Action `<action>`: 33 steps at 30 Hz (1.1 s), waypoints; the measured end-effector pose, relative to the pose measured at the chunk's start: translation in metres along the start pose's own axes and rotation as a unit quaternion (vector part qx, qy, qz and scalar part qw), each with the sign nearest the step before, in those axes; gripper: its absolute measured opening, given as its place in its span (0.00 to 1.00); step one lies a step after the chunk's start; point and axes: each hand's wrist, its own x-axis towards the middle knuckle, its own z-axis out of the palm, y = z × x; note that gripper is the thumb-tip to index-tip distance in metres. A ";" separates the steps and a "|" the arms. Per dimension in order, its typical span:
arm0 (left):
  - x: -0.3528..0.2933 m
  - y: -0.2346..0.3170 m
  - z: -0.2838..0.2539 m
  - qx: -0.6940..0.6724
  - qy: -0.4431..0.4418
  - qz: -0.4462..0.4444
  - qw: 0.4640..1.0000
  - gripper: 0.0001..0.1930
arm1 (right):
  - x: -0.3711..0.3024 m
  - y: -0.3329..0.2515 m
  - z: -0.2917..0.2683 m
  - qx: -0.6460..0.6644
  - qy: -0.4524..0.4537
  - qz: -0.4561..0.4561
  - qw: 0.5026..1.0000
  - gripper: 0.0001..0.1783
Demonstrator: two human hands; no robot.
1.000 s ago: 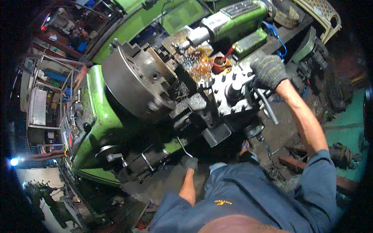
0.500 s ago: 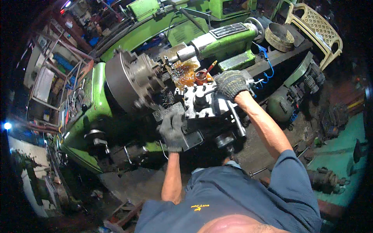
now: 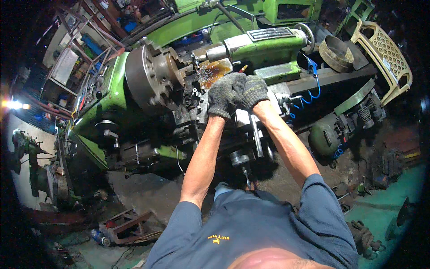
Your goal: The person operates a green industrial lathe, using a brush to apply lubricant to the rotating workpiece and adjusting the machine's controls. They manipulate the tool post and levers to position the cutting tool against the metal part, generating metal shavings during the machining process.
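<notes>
My hands, in grey knitted gloves, are close together over the tool post on the lathe carriage. My left hand (image 3: 223, 96) curls over the tool post, its fingers bent. My right hand (image 3: 253, 92) presses against it, also closed. What they grip lies hidden beneath the gloves. Left of them is the lathe chuck (image 3: 150, 76), its jaws facing the tailstock (image 3: 277, 49). Below my right wrist a metal lever (image 3: 256, 136) slants down from the carriage. Beyond the gloves pokes the tip of a brush handle (image 3: 243, 68).
Metal chips and brown oil cover the carriage top (image 3: 215, 74). A blue air gun (image 3: 312, 67) hangs on a coiled hose at the right. Further right are a round metal tub (image 3: 336, 53), a plastic chair (image 3: 385, 62) and a green compressor tank (image 3: 324, 138).
My left hand has risen from the carriage front to the tool post, meeting my right hand, which has shifted left. The pot under the brush is now hidden. The view has shifted.
</notes>
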 end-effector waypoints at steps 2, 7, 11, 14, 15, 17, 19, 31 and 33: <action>0.008 -0.006 -0.001 0.043 -0.049 0.010 0.998 0.15 | -0.002 -0.005 -0.016 0.012 -0.025 0.021 0.999 0.21; 0.039 -0.047 0.006 0.053 -0.179 0.060 0.981 0.16 | 0.008 -0.023 -0.045 -0.089 -0.193 -0.007 0.977 0.21; 0.052 -0.054 0.016 -0.066 -0.250 -0.091 0.962 0.15 | 0.004 -0.019 -0.050 -0.078 -0.168 -0.037 0.982 0.18; 0.054 -0.064 0.016 -0.063 -0.227 -0.136 0.962 0.15 | 0.005 -0.018 -0.052 -0.073 -0.179 -0.033 0.980 0.19; 0.055 -0.068 0.015 -0.059 -0.221 -0.143 0.963 0.15 | 0.005 -0.018 -0.052 -0.069 -0.178 -0.034 0.981 0.19; 0.054 -0.070 0.018 -0.059 -0.218 -0.154 0.962 0.14 | 0.003 -0.020 -0.050 -0.072 -0.170 -0.034 0.982 0.20; 0.055 -0.071 0.022 -0.061 -0.217 -0.156 0.962 0.14 | 0.003 -0.019 -0.047 -0.086 -0.150 -0.031 0.984 0.20; 0.057 -0.073 0.023 -0.077 -0.254 -0.137 0.954 0.13 | 0.004 -0.015 -0.045 -0.054 -0.139 -0.049 0.988 0.20; 0.059 -0.074 0.025 -0.081 -0.262 -0.131 0.953 0.13 | 0.004 -0.015 -0.047 -0.063 -0.133 -0.051 0.988 0.20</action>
